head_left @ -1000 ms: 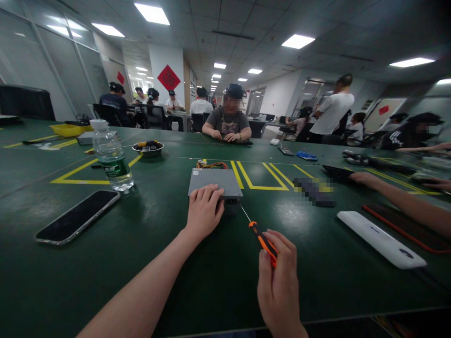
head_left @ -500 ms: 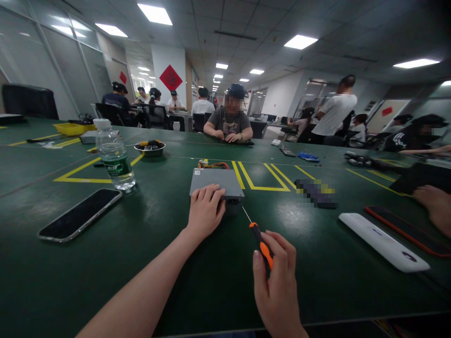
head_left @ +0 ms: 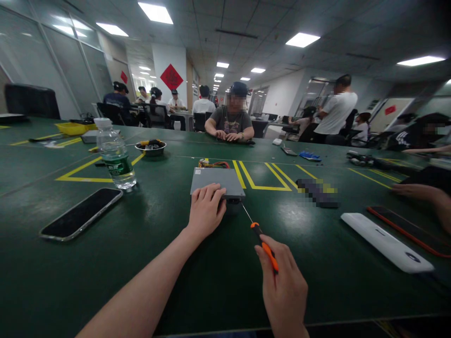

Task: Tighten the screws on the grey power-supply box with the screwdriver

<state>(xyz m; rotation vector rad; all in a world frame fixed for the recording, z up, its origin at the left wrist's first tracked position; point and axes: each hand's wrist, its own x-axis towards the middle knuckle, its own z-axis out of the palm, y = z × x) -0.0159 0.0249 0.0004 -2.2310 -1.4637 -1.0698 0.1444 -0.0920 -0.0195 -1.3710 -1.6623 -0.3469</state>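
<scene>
A grey metal computer power supply [head_left: 218,180] lies on the table, with coloured wires at its far side and a dark socket in its near face. My left hand [head_left: 206,211] rests over its near left part, fingers on the top and thumb down at the near face, gripping it. In my right hand [head_left: 283,277] is a screwdriver [head_left: 257,228] with a black and orange handle, pinched between thumb and fingers. Its thin shaft slants up to the near right corner of the power supply; whether the tip sits in a screw is too small to tell.
On the left are a phone [head_left: 82,213], a water bottle [head_left: 115,157] and a metal bowl [head_left: 151,148] of parts. To the right lie a white device [head_left: 384,241] and an orange-edged phone [head_left: 408,230], near a co-worker's hand [head_left: 423,197]. Another person [head_left: 230,119] sits opposite.
My right fingers have shifted on the screwdriver handle, closing round it again, while the tip stays at the corner. My left hand keeps its place. The co-worker's hand at right drew back with a dark object.
</scene>
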